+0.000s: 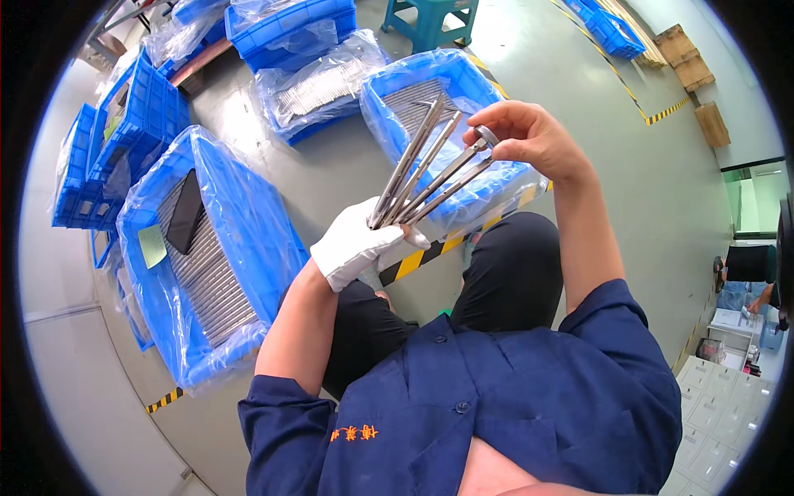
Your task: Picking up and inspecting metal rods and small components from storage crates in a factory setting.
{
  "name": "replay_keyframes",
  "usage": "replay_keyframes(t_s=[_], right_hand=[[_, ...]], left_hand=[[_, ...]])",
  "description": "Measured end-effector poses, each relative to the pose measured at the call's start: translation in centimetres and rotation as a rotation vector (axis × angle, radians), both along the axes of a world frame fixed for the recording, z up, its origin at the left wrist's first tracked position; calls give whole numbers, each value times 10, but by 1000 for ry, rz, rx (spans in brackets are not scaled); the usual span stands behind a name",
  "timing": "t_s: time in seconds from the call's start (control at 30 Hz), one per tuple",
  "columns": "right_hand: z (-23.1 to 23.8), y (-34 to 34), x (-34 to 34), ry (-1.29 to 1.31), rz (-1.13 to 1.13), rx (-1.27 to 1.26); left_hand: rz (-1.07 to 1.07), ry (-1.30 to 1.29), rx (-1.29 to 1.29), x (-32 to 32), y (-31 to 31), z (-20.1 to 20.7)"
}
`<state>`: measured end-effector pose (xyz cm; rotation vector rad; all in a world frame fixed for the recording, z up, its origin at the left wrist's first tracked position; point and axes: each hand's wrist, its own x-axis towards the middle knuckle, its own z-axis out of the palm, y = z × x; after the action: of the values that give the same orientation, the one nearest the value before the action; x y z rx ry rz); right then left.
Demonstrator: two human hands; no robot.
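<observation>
My left hand, in a white glove, is closed around the lower ends of several metal rods, which fan out up and to the right. My bare right hand pinches a small round metal ring between thumb and fingers, at the upper end of one rod. Whether the rod passes into the ring cannot be made out. Beneath the rods is a blue crate lined with clear plastic, with more rods inside. To the left, another lined blue crate holds rows of rods.
On the left rods lie a black phone and a pale yellow note. More blue crates are stacked at far left. A bagged rod bundle and teal stool stand ahead. Another person is at far right.
</observation>
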<state>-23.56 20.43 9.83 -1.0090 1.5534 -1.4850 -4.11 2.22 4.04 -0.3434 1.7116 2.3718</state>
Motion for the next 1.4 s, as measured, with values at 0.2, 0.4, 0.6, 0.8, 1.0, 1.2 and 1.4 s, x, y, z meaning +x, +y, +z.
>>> replay_keyframes(t_s=[0.2,0.4,0.6,0.8,1.0,1.2,1.4], right_hand=[[-7,-1,6,72,51,103],[-5,9,-19,70,-156,45],[-27,0,-19,-173,-23,10],[-25,5,-19,-143,42,-33],[-6,11,-15,-2,27,94],[-7,17,-12,-21,56,107],[-15,24,-10,-97,48,78]], left_hand=[[-48,-43,-30,0,2,7],[-84,-68,-53,-1,4,12],[-135,-73,-67,1,7,9],[-181,-82,-47,2,8,10],[-168,-70,-36,5,9,2],[-195,-126,-32,5,10,4],[-196,-102,-51,6,16,4]])
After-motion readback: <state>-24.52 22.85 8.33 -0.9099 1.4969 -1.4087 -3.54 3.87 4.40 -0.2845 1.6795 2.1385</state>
